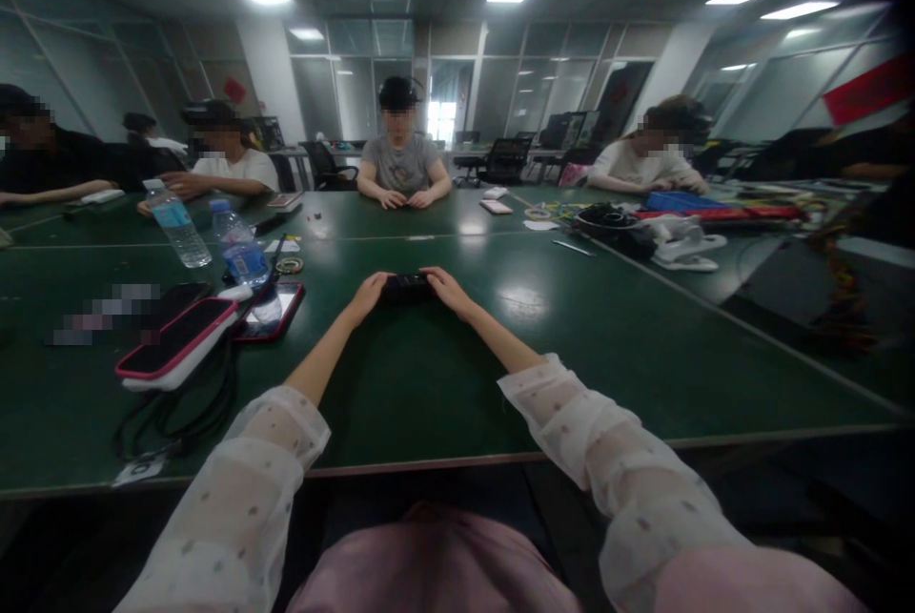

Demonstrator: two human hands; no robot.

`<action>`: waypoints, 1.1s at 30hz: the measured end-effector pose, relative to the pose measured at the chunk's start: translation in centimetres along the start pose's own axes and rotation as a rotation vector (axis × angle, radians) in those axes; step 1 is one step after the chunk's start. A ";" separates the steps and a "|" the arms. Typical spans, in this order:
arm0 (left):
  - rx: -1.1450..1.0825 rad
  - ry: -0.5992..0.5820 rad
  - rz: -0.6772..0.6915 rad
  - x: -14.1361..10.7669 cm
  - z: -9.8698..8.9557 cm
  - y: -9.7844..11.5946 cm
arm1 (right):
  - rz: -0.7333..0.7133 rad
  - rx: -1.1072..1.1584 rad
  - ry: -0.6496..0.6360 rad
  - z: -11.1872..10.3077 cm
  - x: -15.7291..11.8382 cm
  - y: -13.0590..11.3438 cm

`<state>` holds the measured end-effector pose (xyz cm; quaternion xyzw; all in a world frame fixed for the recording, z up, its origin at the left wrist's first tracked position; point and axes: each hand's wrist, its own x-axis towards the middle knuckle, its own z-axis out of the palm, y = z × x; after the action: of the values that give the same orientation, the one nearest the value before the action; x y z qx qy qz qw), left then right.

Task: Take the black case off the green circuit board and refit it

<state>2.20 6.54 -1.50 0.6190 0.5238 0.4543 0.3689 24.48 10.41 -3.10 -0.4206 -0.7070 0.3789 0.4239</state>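
A small black box-shaped object (406, 288) rests on the green table (421, 384) straight in front of me; its exact kind is too dark to make out. At its left end, my left hand (371, 295) has its fingers closed against the side and top edge. My right hand (448, 289) grips the opposite end in the same way, with fingertips over the upper edge. Both forearms reach forward over the tabletop, in sheer white dotted sleeves.
Left of me lie a pink-edged phone (178, 338), another phone (275, 310), black cables (190, 408) and two water bottles (239, 246). A pen (574, 249), tangled wires and a white device (686, 244) lie to the right. A person (401, 160) sits opposite; others sit around.
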 end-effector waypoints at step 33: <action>0.018 -0.085 0.000 0.5 -0.5 -1.0 | -0.090 -0.107 -0.160 -1.5 -1.9 -2.5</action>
<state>1.46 7.18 -2.22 0.6410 0.5119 0.4229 0.3850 25.70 8.03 -0.89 -0.3788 -0.7762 0.3533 0.3596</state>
